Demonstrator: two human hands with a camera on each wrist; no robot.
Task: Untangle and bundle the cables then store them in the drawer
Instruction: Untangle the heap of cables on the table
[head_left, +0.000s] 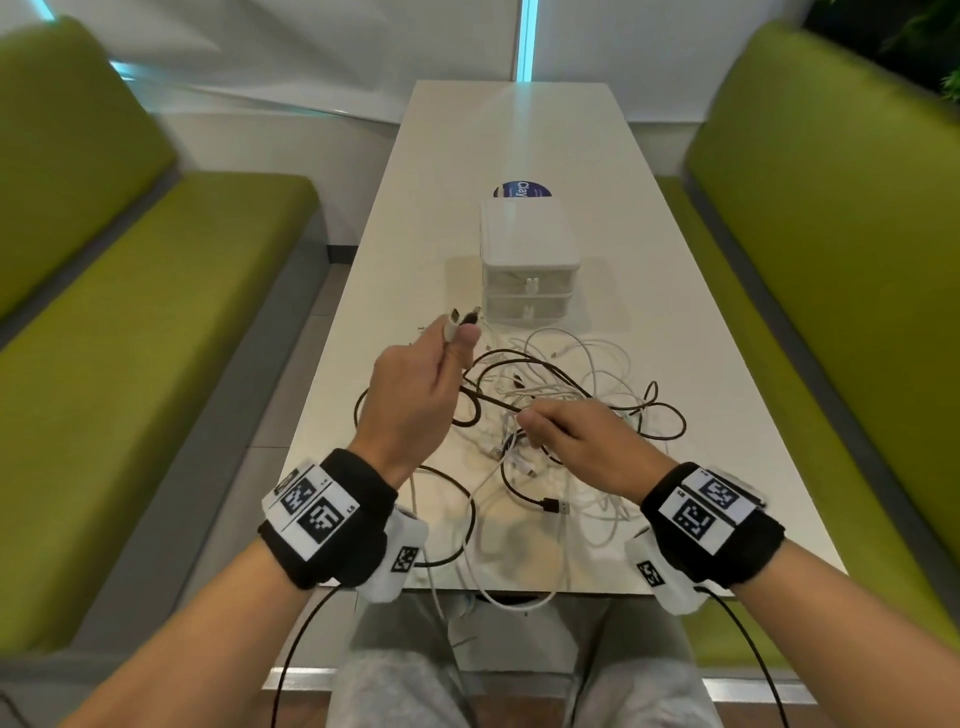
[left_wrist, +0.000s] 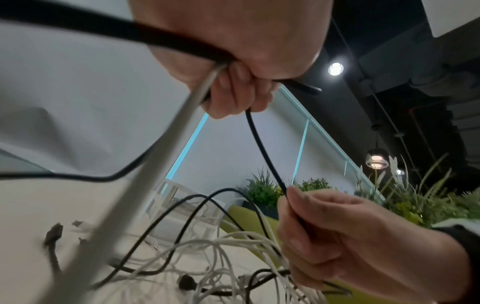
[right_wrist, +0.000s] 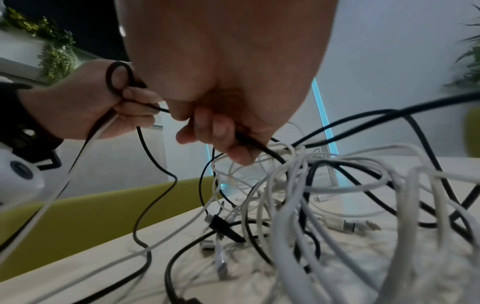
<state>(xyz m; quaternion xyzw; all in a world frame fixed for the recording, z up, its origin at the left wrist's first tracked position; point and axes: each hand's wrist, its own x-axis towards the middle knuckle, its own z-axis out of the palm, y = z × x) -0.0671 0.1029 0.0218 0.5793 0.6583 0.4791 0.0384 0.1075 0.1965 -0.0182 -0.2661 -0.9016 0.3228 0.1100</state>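
A tangle of black and white cables (head_left: 561, 410) lies on the white table (head_left: 717, 415) in front of me. My left hand (head_left: 415, 384) is raised above the heap and grips a black cable (left_wrist: 182, 44) and a white cable (left_wrist: 166, 148), their plug ends (head_left: 464, 317) sticking out past the thumb. My right hand (head_left: 576, 441) sits just above the tangle and pinches a black cable (right_wrist: 257, 147) that runs taut to the left hand. A small white two-drawer box (head_left: 529, 260) stands behind the heap, both drawers closed.
Green bench seats (head_left: 156, 291) flank the table on both sides. A blue round sticker (head_left: 522, 189) shows behind the box. Loose cable loops hang over the table's near edge (head_left: 519, 592). Black leads (head_left: 291, 649) run from my wrist cameras down past my lap.
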